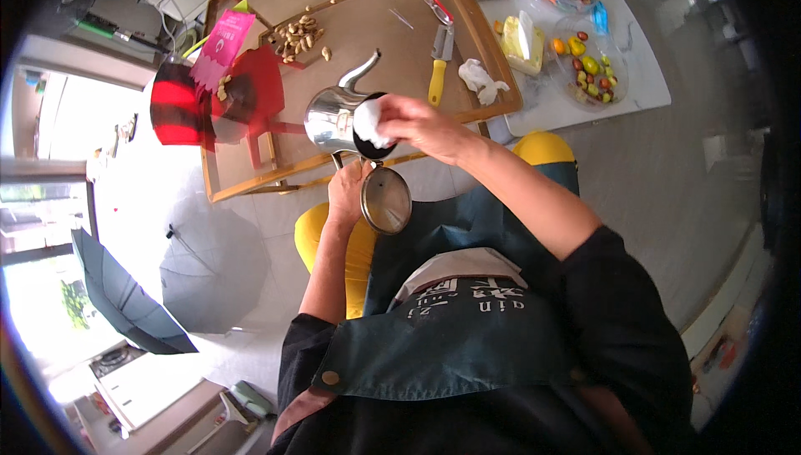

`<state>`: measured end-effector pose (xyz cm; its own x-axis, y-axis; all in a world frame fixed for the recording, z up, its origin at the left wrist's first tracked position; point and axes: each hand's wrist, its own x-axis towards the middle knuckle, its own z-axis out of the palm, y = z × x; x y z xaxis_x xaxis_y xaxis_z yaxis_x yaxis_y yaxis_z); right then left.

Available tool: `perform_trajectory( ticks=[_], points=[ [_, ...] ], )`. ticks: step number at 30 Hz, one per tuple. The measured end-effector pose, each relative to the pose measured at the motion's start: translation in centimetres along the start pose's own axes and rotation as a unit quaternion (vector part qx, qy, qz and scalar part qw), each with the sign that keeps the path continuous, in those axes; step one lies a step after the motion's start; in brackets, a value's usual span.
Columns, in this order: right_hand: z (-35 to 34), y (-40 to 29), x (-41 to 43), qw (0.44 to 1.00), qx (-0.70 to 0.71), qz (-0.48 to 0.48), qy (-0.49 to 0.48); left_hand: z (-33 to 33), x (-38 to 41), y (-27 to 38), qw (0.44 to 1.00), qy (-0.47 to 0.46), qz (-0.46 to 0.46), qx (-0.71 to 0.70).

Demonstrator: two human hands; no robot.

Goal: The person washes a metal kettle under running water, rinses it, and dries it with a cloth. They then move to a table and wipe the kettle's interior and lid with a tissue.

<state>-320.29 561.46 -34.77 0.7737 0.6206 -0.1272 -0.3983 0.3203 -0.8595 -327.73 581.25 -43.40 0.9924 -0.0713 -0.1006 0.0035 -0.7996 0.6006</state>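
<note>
A shiny stainless-steel kettle (325,120) with a thin curved spout lies tilted at the near edge of the glass-topped table, its open mouth facing me. My left hand (349,195) grips its handle, with the hinged round lid (387,200) hanging open beside the fingers. At the kettle's mouth, my right hand (422,125) holds a crumpled white tissue (369,123); its fingertips are partly hidden. Right of the kettle lie a yellow-handled knife or spatula-like tool (438,70), red-handled scissors or a similar tool (437,4) and another crumpled tissue (482,81).
Peanuts (300,39) and a pink packet (224,48) are at the table's left, near a red plastic stool (256,89). A marble-look side table (644,89) holds a tissue pack (522,48) and a fruit tray (588,70). An open umbrella (128,298) stands at left.
</note>
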Motion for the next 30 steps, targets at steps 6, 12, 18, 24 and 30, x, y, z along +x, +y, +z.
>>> perform_trajectory(
  ticks=[6, 12, 18, 24, 30],
  points=[
    [-1.9, -5.0, 1.1, 0.91, -0.374, -0.142, 0.103, -0.8, -0.5, 2.5, 0.995, -0.034, -0.054, 0.074],
    [0.2, -1.2, 5.2, 0.785, -0.576, -0.224, 0.041, 0.2, -0.7, -0.3, 0.994, 0.002, 0.021, 0.108],
    [5.7, 0.7, 4.1, 0.562, -0.771, -0.301, -0.008, -1.6, -0.6, 1.1, 0.997, 0.007, 0.023, 0.074],
    [-4.4, 0.6, 7.8, 0.943, -0.308, 0.051, 0.116, -1.7, -1.0, -0.5, 0.884, -0.057, -0.141, -0.442],
    [-3.6, 5.4, 3.9, 0.973, -0.169, 0.011, 0.154, -1.4, 0.8, -4.9, 0.67, -0.254, 0.042, -0.696]
  ],
)
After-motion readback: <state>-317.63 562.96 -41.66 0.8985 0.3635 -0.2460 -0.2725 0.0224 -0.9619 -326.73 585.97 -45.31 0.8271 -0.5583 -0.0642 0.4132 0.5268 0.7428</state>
